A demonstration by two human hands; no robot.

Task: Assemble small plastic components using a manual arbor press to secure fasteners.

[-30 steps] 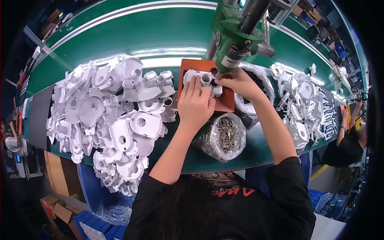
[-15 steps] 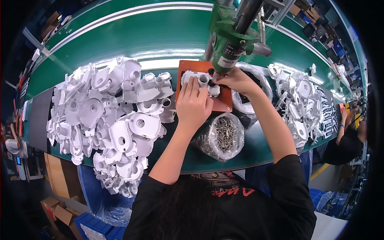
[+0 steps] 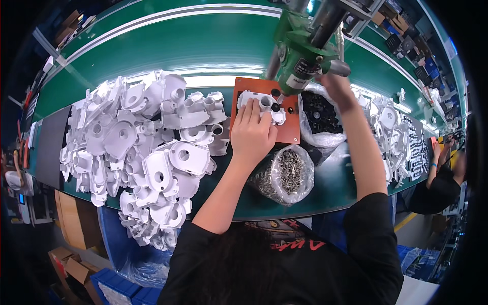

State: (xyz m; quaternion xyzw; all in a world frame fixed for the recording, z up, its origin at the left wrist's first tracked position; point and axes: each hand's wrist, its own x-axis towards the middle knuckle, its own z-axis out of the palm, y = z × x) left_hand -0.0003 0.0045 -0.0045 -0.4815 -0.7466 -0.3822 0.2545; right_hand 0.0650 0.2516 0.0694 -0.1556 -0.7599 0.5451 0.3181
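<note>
My left hand lies over a white plastic housing, its fingers stretched out flat on it and the thumb apart. That housing, with a round tube standing up from it, sits on an orange-red fixture plate. A small black round part rests at the housing's right side, under the tip of a green press or driver machine. Raised beside the machine's grey handle is my right hand; it is blurred and its fingers are mostly hidden behind the handle.
White housings are heaped on the left of the green bench, more on the right. A clear bag of metal screws stands nearer me; a bag of black parts is right of the plate. A co-worker sits far right.
My right hand has left the black part under the machine's tip and moved up and right to the handle. My left hand stays on the housing. The whole view has shifted slightly.
</note>
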